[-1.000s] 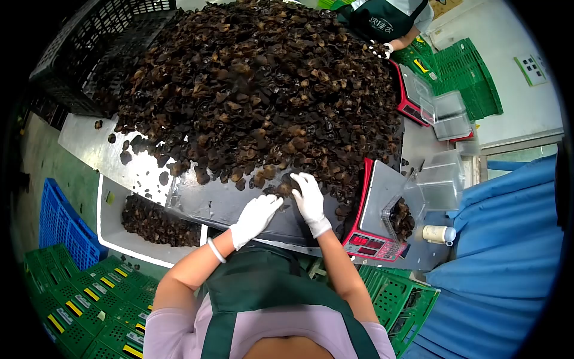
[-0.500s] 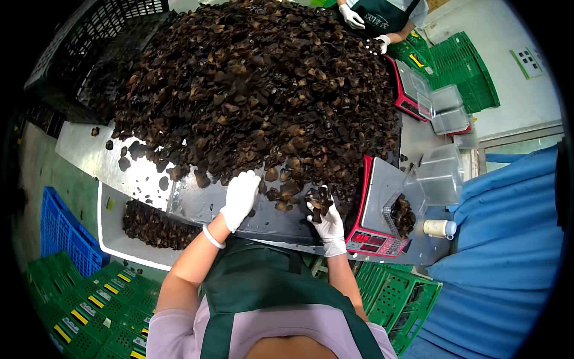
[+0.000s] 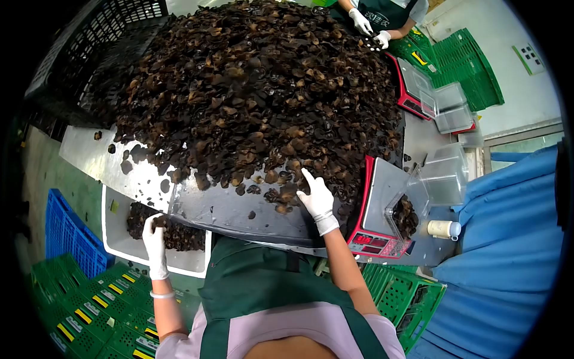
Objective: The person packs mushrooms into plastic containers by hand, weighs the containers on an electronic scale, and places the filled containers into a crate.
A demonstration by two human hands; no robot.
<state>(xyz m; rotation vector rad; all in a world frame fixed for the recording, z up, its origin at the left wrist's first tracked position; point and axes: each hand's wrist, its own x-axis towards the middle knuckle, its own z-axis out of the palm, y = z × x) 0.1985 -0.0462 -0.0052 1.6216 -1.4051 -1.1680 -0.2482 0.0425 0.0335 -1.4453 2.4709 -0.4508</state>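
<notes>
A large heap of dark brown wood ear mushrooms [image 3: 257, 96] covers the metal table. My right hand [image 3: 317, 200], in a white glove, is at the heap's near edge with index finger stretched out and thumb apart; no piece shows in it. My left hand [image 3: 155, 248], also gloved, is over the near side of a white bin [image 3: 188, 263]. Its fingers are curled around a small dark piece of wood ear mushroom [image 3: 159, 222]. More wood ear mushrooms [image 3: 182, 237] lie inside that bin.
At right stand a red scale [image 3: 376, 209] bearing a clear tub of mushrooms [image 3: 405, 218], a bottle [image 3: 443, 229] and clear containers [image 3: 445, 173]. A black crate [image 3: 66, 90] is at far left. Across the table, a co-worker's gloved hands [image 3: 371, 30] handle pieces.
My left hand has moved from the table's edge, left and down to the white bin. My right hand has moved up to the heap; the mushroom clump it held is gone from it.
</notes>
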